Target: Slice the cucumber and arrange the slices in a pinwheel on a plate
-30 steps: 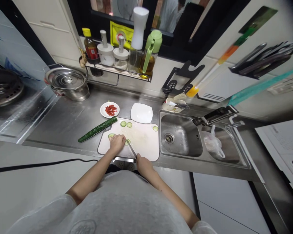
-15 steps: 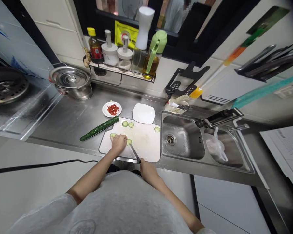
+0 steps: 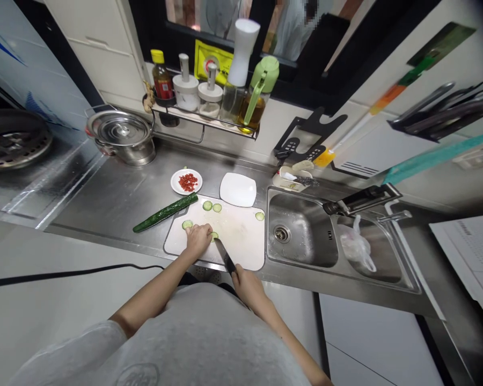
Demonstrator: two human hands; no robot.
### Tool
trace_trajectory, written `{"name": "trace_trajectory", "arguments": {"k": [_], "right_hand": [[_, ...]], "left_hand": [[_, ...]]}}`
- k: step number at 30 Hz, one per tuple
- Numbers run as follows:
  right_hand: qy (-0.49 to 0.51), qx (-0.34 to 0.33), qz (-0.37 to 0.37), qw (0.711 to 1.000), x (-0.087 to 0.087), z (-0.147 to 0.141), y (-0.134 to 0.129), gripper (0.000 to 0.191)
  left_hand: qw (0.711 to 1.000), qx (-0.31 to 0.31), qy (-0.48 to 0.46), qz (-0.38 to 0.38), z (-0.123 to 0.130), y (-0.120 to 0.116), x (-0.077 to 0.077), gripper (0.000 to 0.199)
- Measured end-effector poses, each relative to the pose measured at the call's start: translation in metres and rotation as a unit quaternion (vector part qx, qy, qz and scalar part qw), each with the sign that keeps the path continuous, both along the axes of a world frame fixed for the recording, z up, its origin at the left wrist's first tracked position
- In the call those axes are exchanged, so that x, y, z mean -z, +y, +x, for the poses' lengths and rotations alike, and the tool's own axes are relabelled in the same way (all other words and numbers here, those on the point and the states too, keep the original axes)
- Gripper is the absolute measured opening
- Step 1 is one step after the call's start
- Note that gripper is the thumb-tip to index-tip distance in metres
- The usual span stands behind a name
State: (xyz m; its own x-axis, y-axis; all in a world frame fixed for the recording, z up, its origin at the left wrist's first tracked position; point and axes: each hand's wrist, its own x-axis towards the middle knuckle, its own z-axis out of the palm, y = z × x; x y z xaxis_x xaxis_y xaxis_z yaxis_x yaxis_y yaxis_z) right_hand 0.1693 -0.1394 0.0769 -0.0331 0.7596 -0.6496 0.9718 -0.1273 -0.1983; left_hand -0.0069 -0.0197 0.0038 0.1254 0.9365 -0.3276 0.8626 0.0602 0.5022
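On the white cutting board, my left hand is closed with its fingertips at a cucumber slice. My right hand grips a knife by its dark handle, and the blade's tip meets the board beside that slice. Another cucumber slice lies just behind my left fingers. Two more slices rest near the board's far edge, and a single slice lies at its right corner. A long cucumber stretches from the counter onto the board's left corner.
Behind the board stand a plate of chopped red pieces and a white square dish. The sink adjoins on the right. A lidded steel pot sits at the back left, below a condiment rack.
The knife's blade has tilted so its broad side shows more, and my right hand has shifted slightly right and down. My left hand stays at the slice. The whole view has moved a little.
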Motion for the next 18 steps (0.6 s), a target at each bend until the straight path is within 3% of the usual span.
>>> {"name": "trace_trajectory", "arguments": {"k": [5, 12, 18], "right_hand": [[0.005, 0.026, 0.034, 0.999, -0.005, 0.007, 0.006, 0.029], [0.007, 0.041, 0.046, 0.998, -0.001, 0.007, 0.011, 0.027], [0.006, 0.031, 0.047, 0.998, 0.006, 0.006, 0.014, 0.027]], "left_hand": [[0.997, -0.063, -0.039, 0.001, -0.013, -0.003, -0.005, 0.017], [0.983, -0.175, -0.061, 0.005, -0.059, 0.004, -0.005, 0.022], [0.978, -0.207, -0.022, 0.022, -0.078, 0.012, -0.002, 0.022]]}}
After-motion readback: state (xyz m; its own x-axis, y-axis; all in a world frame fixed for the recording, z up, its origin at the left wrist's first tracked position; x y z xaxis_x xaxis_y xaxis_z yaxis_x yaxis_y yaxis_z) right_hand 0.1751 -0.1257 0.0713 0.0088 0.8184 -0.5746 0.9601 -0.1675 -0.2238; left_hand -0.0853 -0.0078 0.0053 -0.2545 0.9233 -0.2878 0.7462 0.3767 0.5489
